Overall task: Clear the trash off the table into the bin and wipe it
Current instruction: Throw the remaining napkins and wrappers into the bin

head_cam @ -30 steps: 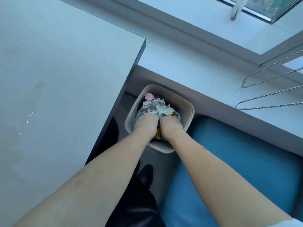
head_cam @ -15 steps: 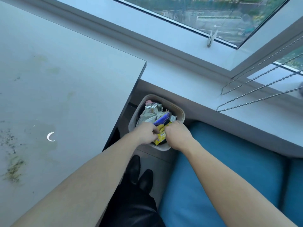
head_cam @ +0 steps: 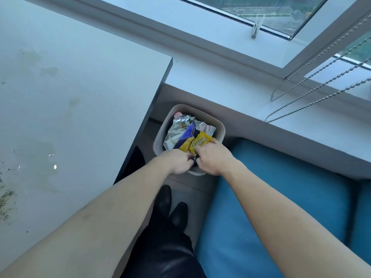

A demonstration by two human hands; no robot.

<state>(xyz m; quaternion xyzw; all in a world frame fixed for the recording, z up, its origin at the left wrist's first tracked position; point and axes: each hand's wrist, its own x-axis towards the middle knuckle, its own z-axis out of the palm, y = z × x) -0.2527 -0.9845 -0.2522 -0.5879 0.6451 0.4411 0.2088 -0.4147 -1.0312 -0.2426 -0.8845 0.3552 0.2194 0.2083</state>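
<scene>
A beige bin (head_cam: 220, 128) stands on the floor between the table corner and a blue bench. It is stuffed with crumpled silver foil wrappers (head_cam: 176, 129), a blue packet and a yellow cheese snack packet (head_cam: 197, 142). Both hands are at the bin's near rim. My left hand (head_cam: 177, 160) has its fingers curled on the near edge of the wrappers. My right hand (head_cam: 212, 158) pinches the yellow packet's lower edge. A pink cap (head_cam: 177, 113) shows at the bin's far corner.
The white table (head_cam: 80, 97) on the left carries greenish stains, dark crumbs (head_cam: 6, 199) near its left edge and small wet spots. A blue bench cushion (head_cam: 281, 197) lies right of the bin. Bead chains (head_cam: 313, 93) hang over the windowsill. My black shoes (head_cam: 170, 207) stand below the bin.
My hands have drawn back from deep in the bin to its near rim, so the blue and yellow packets now show on top. The view has lifted toward the window.
</scene>
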